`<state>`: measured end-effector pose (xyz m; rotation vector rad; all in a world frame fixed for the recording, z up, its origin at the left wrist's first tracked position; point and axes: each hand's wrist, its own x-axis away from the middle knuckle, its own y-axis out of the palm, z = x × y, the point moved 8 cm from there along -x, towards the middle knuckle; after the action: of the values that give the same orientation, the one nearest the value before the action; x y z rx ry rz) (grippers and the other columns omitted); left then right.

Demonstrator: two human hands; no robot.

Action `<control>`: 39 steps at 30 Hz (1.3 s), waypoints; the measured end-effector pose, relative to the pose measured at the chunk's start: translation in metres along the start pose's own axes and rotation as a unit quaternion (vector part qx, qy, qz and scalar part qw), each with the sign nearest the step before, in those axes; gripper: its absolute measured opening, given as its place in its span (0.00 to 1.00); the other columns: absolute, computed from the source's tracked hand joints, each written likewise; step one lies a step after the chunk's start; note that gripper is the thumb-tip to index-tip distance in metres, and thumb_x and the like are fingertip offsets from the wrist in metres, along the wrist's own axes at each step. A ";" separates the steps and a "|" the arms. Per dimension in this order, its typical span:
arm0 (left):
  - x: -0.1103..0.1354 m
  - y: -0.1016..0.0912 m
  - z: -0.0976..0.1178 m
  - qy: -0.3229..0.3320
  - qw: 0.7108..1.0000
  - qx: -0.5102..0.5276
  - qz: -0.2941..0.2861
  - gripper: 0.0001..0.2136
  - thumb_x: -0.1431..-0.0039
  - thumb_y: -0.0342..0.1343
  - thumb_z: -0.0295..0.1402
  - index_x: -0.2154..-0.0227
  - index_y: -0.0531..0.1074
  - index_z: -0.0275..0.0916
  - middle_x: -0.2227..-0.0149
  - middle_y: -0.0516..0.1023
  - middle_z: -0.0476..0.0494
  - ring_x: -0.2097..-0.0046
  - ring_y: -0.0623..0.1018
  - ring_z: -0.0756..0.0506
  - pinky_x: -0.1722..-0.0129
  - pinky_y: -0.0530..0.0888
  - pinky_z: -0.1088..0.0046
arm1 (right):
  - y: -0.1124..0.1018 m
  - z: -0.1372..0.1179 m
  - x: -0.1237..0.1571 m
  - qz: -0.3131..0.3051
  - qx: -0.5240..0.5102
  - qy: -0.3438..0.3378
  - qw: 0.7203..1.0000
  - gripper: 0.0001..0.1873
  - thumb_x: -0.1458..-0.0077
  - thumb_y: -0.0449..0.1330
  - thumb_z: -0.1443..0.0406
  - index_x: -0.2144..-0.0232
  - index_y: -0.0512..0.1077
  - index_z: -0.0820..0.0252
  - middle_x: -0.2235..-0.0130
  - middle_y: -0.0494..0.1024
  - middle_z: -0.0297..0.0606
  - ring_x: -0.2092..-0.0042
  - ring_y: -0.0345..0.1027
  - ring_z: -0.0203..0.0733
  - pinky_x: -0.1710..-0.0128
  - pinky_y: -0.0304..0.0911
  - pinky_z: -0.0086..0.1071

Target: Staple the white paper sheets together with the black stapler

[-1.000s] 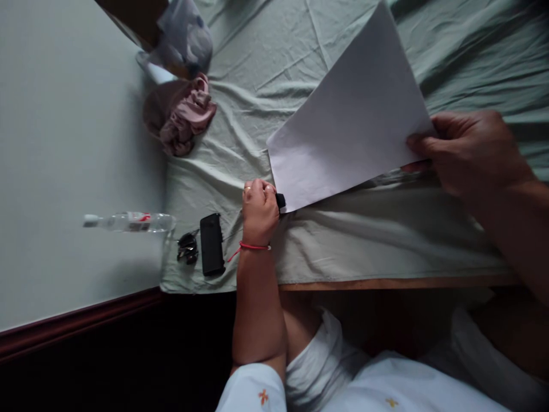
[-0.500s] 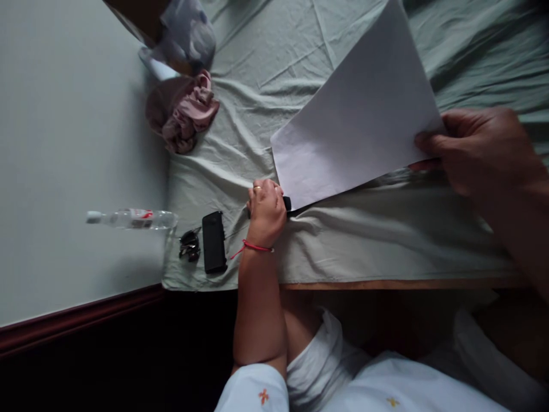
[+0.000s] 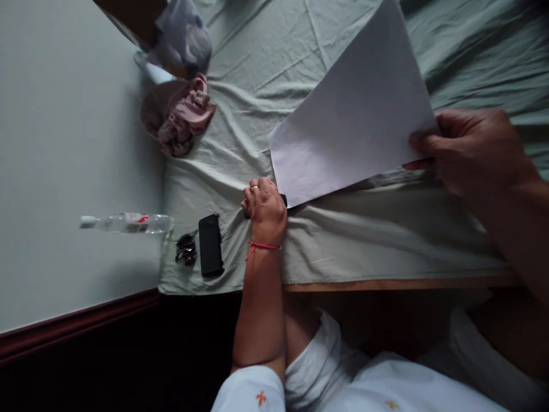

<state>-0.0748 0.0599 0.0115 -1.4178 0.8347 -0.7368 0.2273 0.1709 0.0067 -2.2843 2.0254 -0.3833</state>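
Observation:
My right hand (image 3: 476,146) pinches the right edge of a white sheet of paper (image 3: 347,109) between thumb and fingers, holding that side up above the cloth. The paper slopes down to the left, its lower left corner beside my left hand (image 3: 265,209). That hand, with a ring and a red string bracelet, is closed over a small black stapler-like tool (image 3: 283,199). Most of the tool lies hidden under my fingers; only its ends show. Whether the paper's corner sits inside it, I cannot tell.
A green cloth (image 3: 240,131) with wrinkles covers the table. To the left are a black rectangular case (image 3: 210,245), keys (image 3: 186,249) and a clear plastic bottle (image 3: 137,223) by the wall. Further back lie a crumpled pink cloth (image 3: 184,117) and a plastic bag (image 3: 189,40).
The view has shifted slightly. My left wrist has swung a little to the right, with the hand still pressed over the black tool. The right hand keeps its pinch on the paper.

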 end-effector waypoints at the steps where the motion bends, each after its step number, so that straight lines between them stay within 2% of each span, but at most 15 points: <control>1: -0.002 -0.001 -0.002 -0.009 1.000 0.010 0.016 0.15 0.29 0.38 0.29 0.54 0.71 0.35 0.45 0.74 0.28 0.42 0.72 0.31 0.40 0.70 0.49 | -0.001 0.000 0.000 0.003 0.005 -0.002 1.000 0.04 0.49 0.58 0.67 0.70 0.73 0.58 0.71 0.70 0.29 0.73 0.64 0.24 0.71 0.65 0.26; 5: -0.013 -0.002 -0.020 -0.037 0.993 0.070 0.082 0.12 0.31 0.41 0.27 0.57 0.70 0.38 0.47 0.74 0.29 0.40 0.71 0.31 0.39 0.69 0.49 | -0.006 -0.004 -0.001 0.005 -0.002 -0.024 1.000 0.03 0.51 0.60 0.65 0.72 0.73 0.50 0.69 0.71 0.28 0.70 0.66 0.29 0.67 0.69 0.32; 9: -0.023 -0.007 -0.042 -0.052 0.978 0.150 0.136 0.07 0.35 0.46 0.25 0.63 0.68 0.41 0.50 0.74 0.29 0.42 0.72 0.31 0.40 0.69 0.47 | -0.021 -0.008 -0.005 0.035 -0.017 -0.031 0.999 0.03 0.52 0.60 0.62 0.73 0.73 0.43 0.67 0.71 0.25 0.67 0.68 0.34 0.65 0.69 0.33; 12: -0.020 -0.022 -0.046 -0.044 0.949 0.232 0.208 0.05 0.36 0.49 0.25 0.65 0.65 0.43 0.54 0.75 0.36 0.44 0.73 0.36 0.39 0.69 0.51 | -0.031 -0.006 -0.008 0.049 -0.058 -0.018 0.997 0.03 0.53 0.61 0.61 0.73 0.72 0.42 0.66 0.71 0.25 0.64 0.68 0.35 0.64 0.69 0.32; 14: -0.016 -0.030 -0.043 -0.036 0.914 0.328 0.235 0.02 0.33 0.50 0.31 0.64 0.65 0.43 0.56 0.75 0.40 0.48 0.75 0.40 0.42 0.72 0.58 | -0.035 -0.004 -0.011 0.051 -0.100 -0.002 0.994 0.04 0.54 0.63 0.62 0.73 0.72 0.45 0.64 0.71 0.29 0.64 0.68 0.36 0.65 0.69 0.32; 16: -0.015 -0.029 -0.038 -0.037 0.866 0.454 0.207 0.08 0.29 0.47 0.40 0.61 0.66 0.43 0.54 0.76 0.41 0.51 0.77 0.44 0.50 0.76 0.65 | -0.034 -0.001 -0.011 0.047 -0.142 0.014 0.989 0.06 0.55 0.64 0.63 0.71 0.73 0.47 0.63 0.70 0.32 0.65 0.67 0.35 0.66 0.69 0.32; 18: -0.015 -0.024 -0.030 -0.047 0.806 0.571 0.147 0.17 0.28 0.43 0.50 0.59 0.68 0.43 0.53 0.77 0.40 0.53 0.79 0.45 0.56 0.77 0.69 | -0.031 0.001 -0.011 0.040 -0.168 0.022 0.985 0.07 0.54 0.64 0.65 0.69 0.73 0.50 0.63 0.70 0.32 0.66 0.67 0.33 0.67 0.68 0.30; 20: -0.015 -0.021 -0.021 -0.039 0.753 0.651 0.088 0.23 0.30 0.42 0.56 0.58 0.71 0.43 0.54 0.78 0.39 0.52 0.79 0.45 0.54 0.77 0.67 | -0.026 0.002 -0.010 0.029 -0.180 0.017 0.983 0.08 0.54 0.63 0.65 0.67 0.74 0.52 0.64 0.70 0.32 0.67 0.67 0.30 0.68 0.67 0.29; 22: -0.015 -0.021 -0.012 -0.009 0.722 0.691 0.041 0.24 0.33 0.47 0.59 0.59 0.73 0.42 0.55 0.79 0.39 0.50 0.80 0.43 0.50 0.77 0.64 | -0.023 0.002 -0.010 0.021 -0.183 0.004 0.983 0.09 0.54 0.63 0.65 0.66 0.74 0.54 0.66 0.70 0.32 0.68 0.67 0.29 0.69 0.67 0.27; 24: -0.014 -0.021 -0.005 0.016 0.721 0.693 0.008 0.21 0.39 0.59 0.57 0.60 0.75 0.43 0.56 0.80 0.40 0.51 0.80 0.42 0.53 0.78 0.65 | -0.020 0.001 -0.010 0.010 -0.181 -0.009 0.983 0.10 0.54 0.63 0.65 0.65 0.74 0.56 0.66 0.71 0.32 0.68 0.67 0.30 0.70 0.67 0.27; 27: -0.012 -0.016 -0.004 0.009 0.743 0.669 0.001 0.17 0.48 0.71 0.48 0.64 0.77 0.42 0.64 0.80 0.45 0.61 0.80 0.46 0.66 0.76 0.73 | -0.017 0.000 -0.009 -0.006 -0.163 -0.021 0.986 0.11 0.52 0.62 0.65 0.64 0.74 0.57 0.65 0.71 0.33 0.68 0.67 0.30 0.70 0.67 0.28; 30: -0.012 -0.017 -0.005 0.017 0.752 0.658 0.027 0.13 0.47 0.71 0.42 0.69 0.76 0.40 0.69 0.78 0.49 0.67 0.77 0.50 0.69 0.72 0.77 | -0.016 0.000 -0.009 -0.021 -0.141 -0.021 0.990 0.09 0.52 0.62 0.63 0.66 0.74 0.57 0.66 0.71 0.33 0.70 0.66 0.29 0.71 0.68 0.28; 33: -0.011 -0.021 -0.006 0.034 0.741 0.669 0.041 0.10 0.47 0.72 0.39 0.70 0.77 0.41 0.69 0.78 0.51 0.68 0.75 0.51 0.66 0.72 0.77 | -0.012 0.003 -0.010 -0.050 -0.142 0.001 0.989 0.07 0.54 0.63 0.61 0.70 0.74 0.56 0.67 0.70 0.33 0.71 0.65 0.29 0.72 0.67 0.26; 36: -0.008 -0.021 -0.004 0.031 0.732 0.681 0.018 0.10 0.47 0.72 0.39 0.72 0.77 0.42 0.71 0.77 0.51 0.68 0.75 0.51 0.67 0.72 0.76 | -0.008 0.006 -0.010 -0.086 -0.154 0.035 0.984 0.07 0.54 0.62 0.62 0.69 0.73 0.54 0.65 0.71 0.34 0.69 0.66 0.31 0.73 0.67 0.25; 39: -0.003 -0.021 0.001 0.029 0.726 0.687 -0.010 0.12 0.47 0.72 0.44 0.72 0.78 0.42 0.72 0.77 0.50 0.68 0.76 0.50 0.69 0.72 0.75 | -0.009 0.008 -0.011 -0.100 -0.141 0.058 0.983 0.06 0.55 0.61 0.66 0.70 0.73 0.54 0.65 0.71 0.33 0.69 0.66 0.30 0.74 0.66 0.23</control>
<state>-0.0745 0.0624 0.0322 -0.0342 0.1169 -1.0623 0.2364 0.1820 -0.0009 -2.7071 2.0213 -0.2590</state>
